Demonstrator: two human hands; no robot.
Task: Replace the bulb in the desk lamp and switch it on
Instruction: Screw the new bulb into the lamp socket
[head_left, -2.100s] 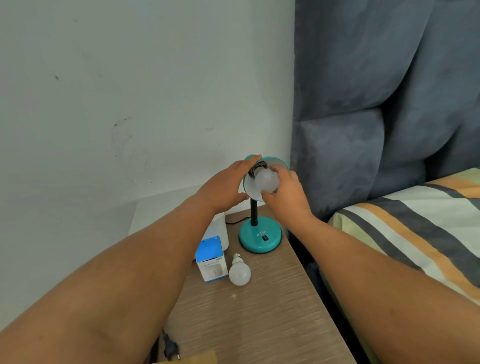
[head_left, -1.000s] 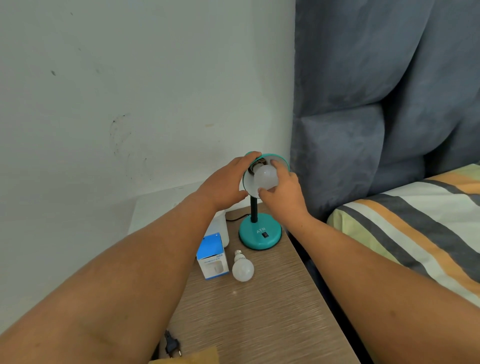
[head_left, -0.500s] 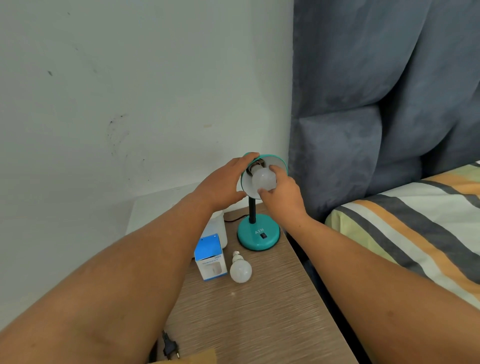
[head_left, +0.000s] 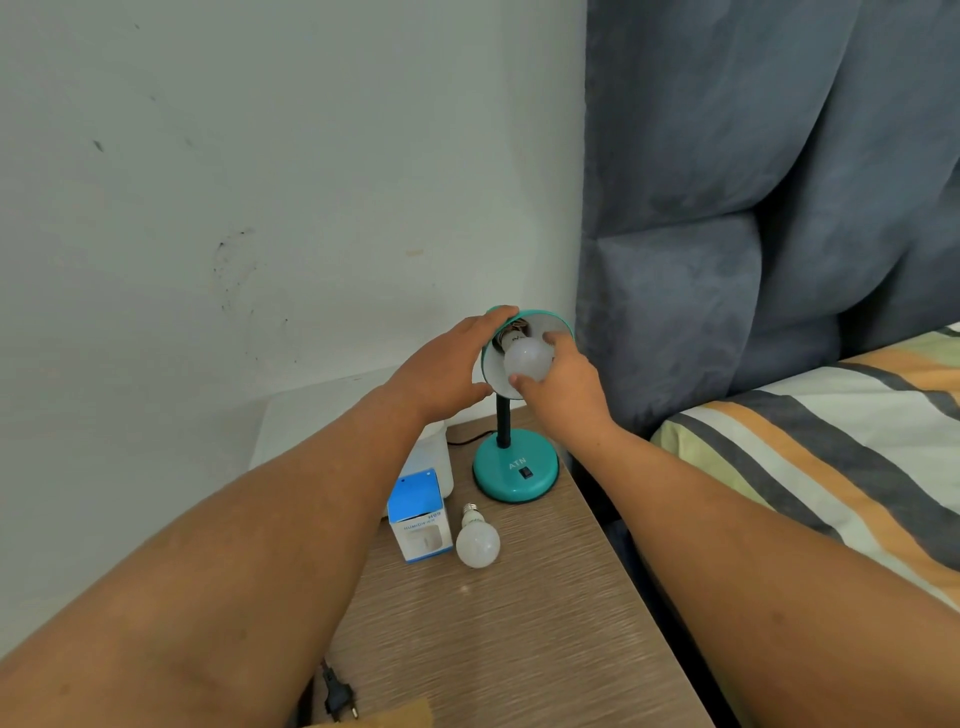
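Observation:
A teal desk lamp stands at the back of the bedside table, its round base (head_left: 516, 470) carrying a black switch. My left hand (head_left: 447, 366) grips the left rim of the lamp shade (head_left: 550, 323), which tilts toward me. A white bulb (head_left: 525, 357) sits at the socket inside the shade, and my right hand (head_left: 563, 387) holds it with fingertips around the globe. A second white bulb (head_left: 477, 540) lies loose on the table, beside a blue and white bulb box (head_left: 418, 515).
The wooden table top (head_left: 498, 629) ends on the right beside a bed with a striped cover (head_left: 831, 467) and a padded grey headboard (head_left: 727, 260). A black plug (head_left: 337, 693) lies at the near edge. A white container (head_left: 436, 457) stands behind the box.
My right hand's fingers have shifted around the bulb at the socket. My left hand stays on the shade. The loose bulb and box have not moved.

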